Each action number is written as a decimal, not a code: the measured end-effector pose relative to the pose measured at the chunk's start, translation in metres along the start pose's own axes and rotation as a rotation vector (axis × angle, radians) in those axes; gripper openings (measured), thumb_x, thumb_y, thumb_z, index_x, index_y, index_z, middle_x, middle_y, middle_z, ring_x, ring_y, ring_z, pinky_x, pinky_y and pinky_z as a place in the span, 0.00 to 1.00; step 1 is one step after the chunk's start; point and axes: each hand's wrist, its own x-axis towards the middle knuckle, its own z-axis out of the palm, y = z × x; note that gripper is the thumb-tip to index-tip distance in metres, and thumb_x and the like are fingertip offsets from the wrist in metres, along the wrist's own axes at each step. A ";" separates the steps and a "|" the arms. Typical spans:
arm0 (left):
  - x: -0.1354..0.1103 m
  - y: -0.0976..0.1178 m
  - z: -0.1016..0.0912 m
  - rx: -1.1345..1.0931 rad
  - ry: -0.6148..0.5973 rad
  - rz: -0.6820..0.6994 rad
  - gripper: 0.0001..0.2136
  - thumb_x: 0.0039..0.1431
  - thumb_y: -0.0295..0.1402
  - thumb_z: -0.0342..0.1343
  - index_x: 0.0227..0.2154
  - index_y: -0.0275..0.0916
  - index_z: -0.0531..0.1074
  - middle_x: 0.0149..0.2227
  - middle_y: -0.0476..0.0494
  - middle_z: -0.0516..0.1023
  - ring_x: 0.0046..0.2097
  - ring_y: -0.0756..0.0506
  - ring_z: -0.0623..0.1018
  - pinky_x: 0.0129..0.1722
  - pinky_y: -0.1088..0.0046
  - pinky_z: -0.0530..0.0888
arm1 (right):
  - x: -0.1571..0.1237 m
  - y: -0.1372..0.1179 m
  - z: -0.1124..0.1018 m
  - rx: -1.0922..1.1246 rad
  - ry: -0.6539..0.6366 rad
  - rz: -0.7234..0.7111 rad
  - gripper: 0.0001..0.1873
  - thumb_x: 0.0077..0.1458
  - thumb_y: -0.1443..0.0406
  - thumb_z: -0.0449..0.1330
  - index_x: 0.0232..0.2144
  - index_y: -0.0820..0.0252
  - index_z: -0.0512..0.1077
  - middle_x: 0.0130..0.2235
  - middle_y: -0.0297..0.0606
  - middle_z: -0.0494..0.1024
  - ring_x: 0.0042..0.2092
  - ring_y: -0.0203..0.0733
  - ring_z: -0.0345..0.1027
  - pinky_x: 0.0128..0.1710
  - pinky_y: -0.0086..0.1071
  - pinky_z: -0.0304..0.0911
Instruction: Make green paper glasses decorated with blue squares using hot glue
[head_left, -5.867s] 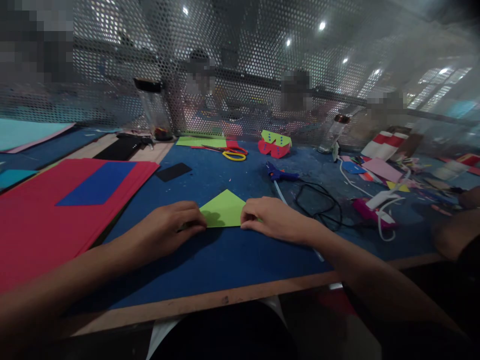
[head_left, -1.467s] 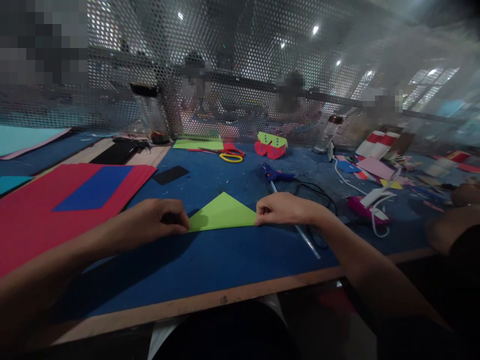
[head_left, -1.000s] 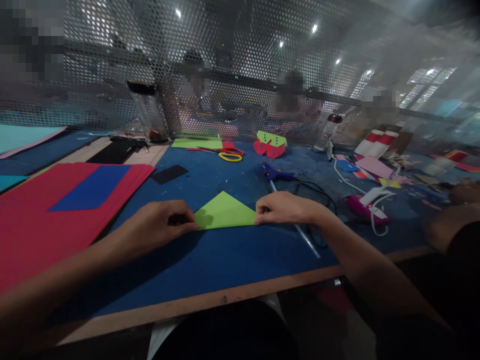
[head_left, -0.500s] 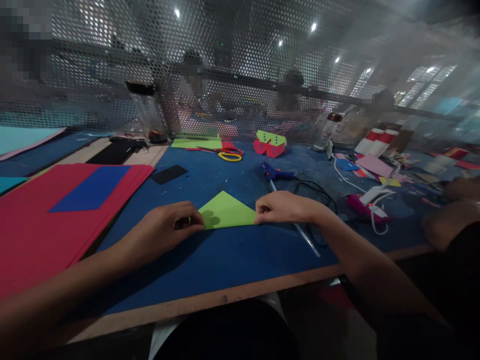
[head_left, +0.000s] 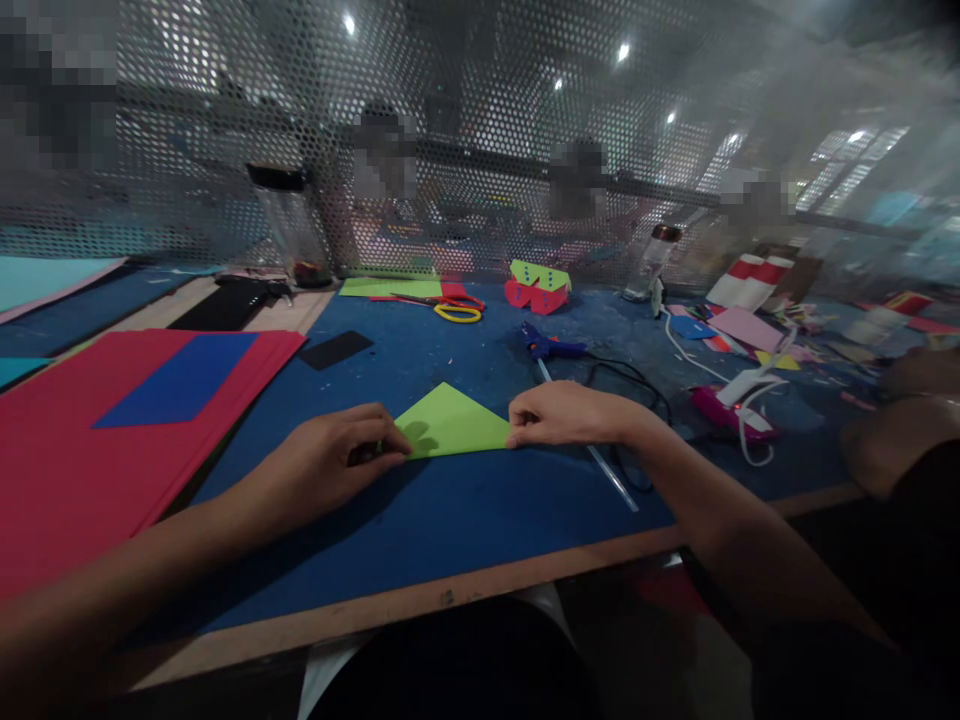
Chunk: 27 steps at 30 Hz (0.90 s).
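Note:
A lime-green sheet of paper [head_left: 454, 422], folded into a triangle, lies on the blue tabletop with its peak pointing away from me. At its left corner my left hand [head_left: 358, 442] is closed, thumb and fingertips pinching the paper. My right hand [head_left: 562, 413] grips the right corner between curled fingers and thumb. Just past the right hand rests a blue glue gun [head_left: 551, 342], its clear glue stick [head_left: 611, 478] reaching toward me under the wrist.
Red sheets [head_left: 60, 470] with a blue rectangle [head_left: 184, 380] lie left. Behind are scissors [head_left: 457, 308], a black card [head_left: 337, 349] and a green-and-red paper piece [head_left: 538, 287]. A pink power strip [head_left: 731, 412] with cables sits right, near another person's arm [head_left: 900, 440]. A perforated metal screen [head_left: 480, 130] stands behind.
The left fingers have shifted slightly on the paper's left corner. My right hand and the folded triangle stay nearly in place; the view moves a little.

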 end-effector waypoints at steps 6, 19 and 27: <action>-0.004 -0.005 0.003 0.059 0.026 0.078 0.12 0.75 0.42 0.57 0.49 0.47 0.85 0.44 0.46 0.83 0.36 0.49 0.83 0.36 0.76 0.75 | 0.001 0.002 0.001 -0.032 0.001 0.007 0.20 0.68 0.48 0.64 0.32 0.57 0.77 0.36 0.35 0.82 0.36 0.41 0.70 0.34 0.33 0.49; -0.009 -0.005 0.003 0.251 0.037 0.215 0.16 0.79 0.37 0.51 0.54 0.50 0.85 0.45 0.45 0.83 0.36 0.49 0.84 0.35 0.76 0.75 | 0.001 0.003 -0.001 -0.016 -0.015 0.014 0.21 0.68 0.47 0.63 0.33 0.57 0.77 0.36 0.36 0.82 0.35 0.40 0.69 0.34 0.34 0.48; -0.010 0.002 0.003 0.286 0.041 0.252 0.16 0.79 0.35 0.51 0.55 0.48 0.84 0.47 0.43 0.84 0.39 0.46 0.85 0.36 0.73 0.77 | -0.002 0.003 -0.004 -0.002 -0.030 0.006 0.20 0.68 0.49 0.63 0.33 0.58 0.76 0.35 0.36 0.81 0.34 0.40 0.68 0.33 0.34 0.49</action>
